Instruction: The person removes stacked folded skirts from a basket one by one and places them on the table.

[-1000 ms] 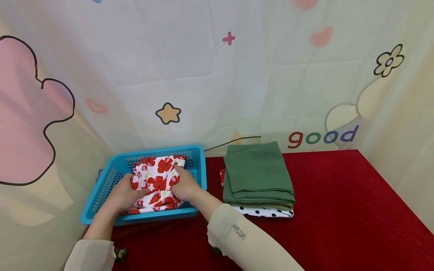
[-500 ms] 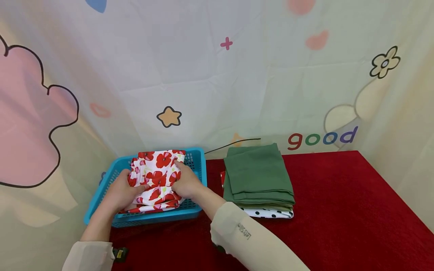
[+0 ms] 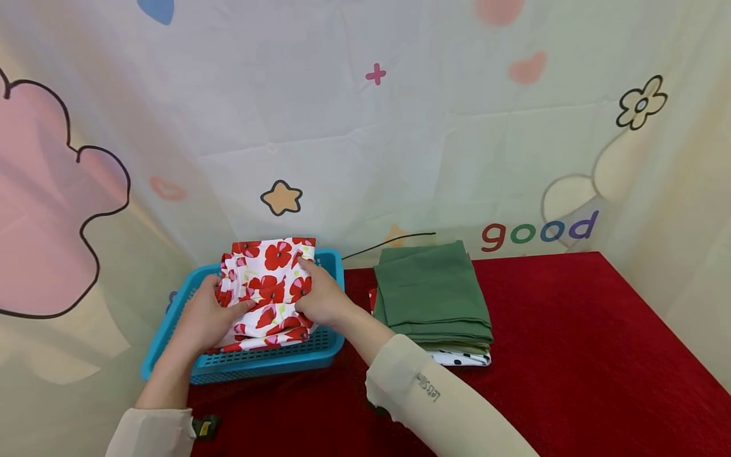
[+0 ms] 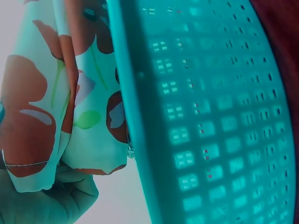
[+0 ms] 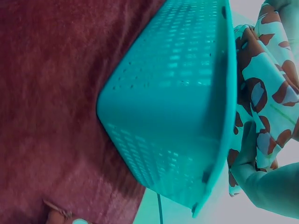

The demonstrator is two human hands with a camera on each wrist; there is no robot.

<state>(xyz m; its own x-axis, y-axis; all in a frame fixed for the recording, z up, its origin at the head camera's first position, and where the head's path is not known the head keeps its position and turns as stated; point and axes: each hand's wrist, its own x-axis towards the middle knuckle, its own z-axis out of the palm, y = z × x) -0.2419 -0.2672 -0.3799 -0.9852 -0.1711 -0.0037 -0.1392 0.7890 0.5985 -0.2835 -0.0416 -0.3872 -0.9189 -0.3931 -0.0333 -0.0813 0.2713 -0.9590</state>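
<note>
A folded cloth (image 3: 265,289) printed with red poppies on white is held up over the blue basket (image 3: 257,368) in the head view. My left hand (image 3: 208,317) grips its left side, thumb on top and fingers underneath. On the right side my right hand (image 3: 327,295) holds it the same way, thumb across the upper face. From the left wrist, curled fingers of the left hand (image 4: 60,198) show beneath the hanging fabric (image 4: 88,126). In the right wrist view the cloth (image 5: 266,88) stands above the basket rim (image 5: 229,93), with the right hand (image 5: 264,184) at its edge.
Right of the basket, a stack of folded cloths has green fabric (image 3: 428,285) on top and a white black-dotted one (image 3: 459,357) at the bottom. A red tablecloth (image 3: 559,355) covers the table. A patterned curtain (image 3: 342,127) hangs behind.
Both hands have lifted the floral cloth upward, so more of the basket's perforated inside shows beneath its front edge. The stack of cloths stays in place.
</note>
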